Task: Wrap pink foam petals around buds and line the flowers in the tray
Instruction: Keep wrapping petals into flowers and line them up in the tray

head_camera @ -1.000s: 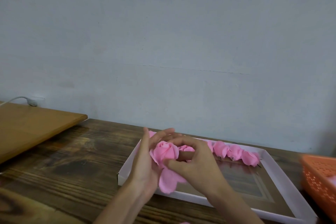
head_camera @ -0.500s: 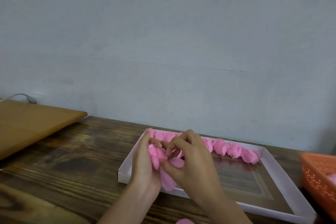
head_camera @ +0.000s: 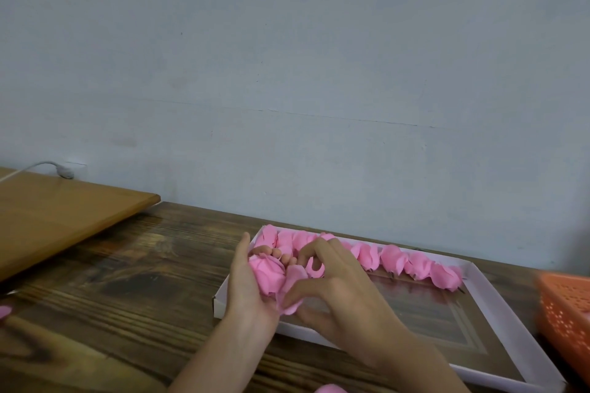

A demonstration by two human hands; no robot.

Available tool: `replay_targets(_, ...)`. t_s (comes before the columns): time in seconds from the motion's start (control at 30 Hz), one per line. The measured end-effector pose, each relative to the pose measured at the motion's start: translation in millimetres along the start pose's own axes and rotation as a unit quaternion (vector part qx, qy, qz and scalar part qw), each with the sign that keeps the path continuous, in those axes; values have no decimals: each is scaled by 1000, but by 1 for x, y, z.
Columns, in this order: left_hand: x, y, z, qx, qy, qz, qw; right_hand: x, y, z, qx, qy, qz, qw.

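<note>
A pink foam flower (head_camera: 267, 274) sits in my left hand (head_camera: 245, 289), whose fingers curl round it above the near left corner of the white tray (head_camera: 498, 300). My right hand (head_camera: 338, 290) pinches a loose pink petal (head_camera: 292, 292) against the flower's right side. Another petal edge (head_camera: 316, 268) curls between my right fingers. Several finished pink flowers (head_camera: 392, 258) lie in a row along the tray's far edge.
An orange perforated basket (head_camera: 565, 306) stands at the right edge. A light wooden board (head_camera: 57, 217) lies at the left, with a white cable (head_camera: 48, 167) behind it. Loose pink petals lie at the left edge (head_camera: 4, 311) and bottom (head_camera: 330, 389) of the dark wooden table (head_camera: 127, 281).
My hands have closed in on the flower and lowered slightly toward the tray's near left corner. The hanging petal is now pressed up against the flower's side.
</note>
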State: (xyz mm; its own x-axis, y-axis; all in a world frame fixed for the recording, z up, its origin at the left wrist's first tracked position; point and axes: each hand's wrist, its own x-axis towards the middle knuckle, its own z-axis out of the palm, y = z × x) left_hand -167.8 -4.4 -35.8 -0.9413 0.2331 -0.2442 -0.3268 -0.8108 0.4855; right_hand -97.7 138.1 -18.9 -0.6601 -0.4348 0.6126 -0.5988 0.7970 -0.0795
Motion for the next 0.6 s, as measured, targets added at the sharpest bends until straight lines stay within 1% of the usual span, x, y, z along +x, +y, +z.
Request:
replay_targets(0.1,-1,0,2,12,-22,6,1000,-1,1,4,55,6,32,998)
replay_targets(0.23,-2,-4,5,49,-31,50,997,1,-1,13,139,28,100,985)
replay_targets(0.37,-7,-10,7,87,-40,100,990,1,-2,19,129,40,124,983)
replay_targets(0.5,-11,-15,8,92,-58,102,989,2,-4,20,123,59,144,980)
replay_targets(0.6,-14,-18,8,90,-72,95,989,2,-7,24,100,97,153,978)
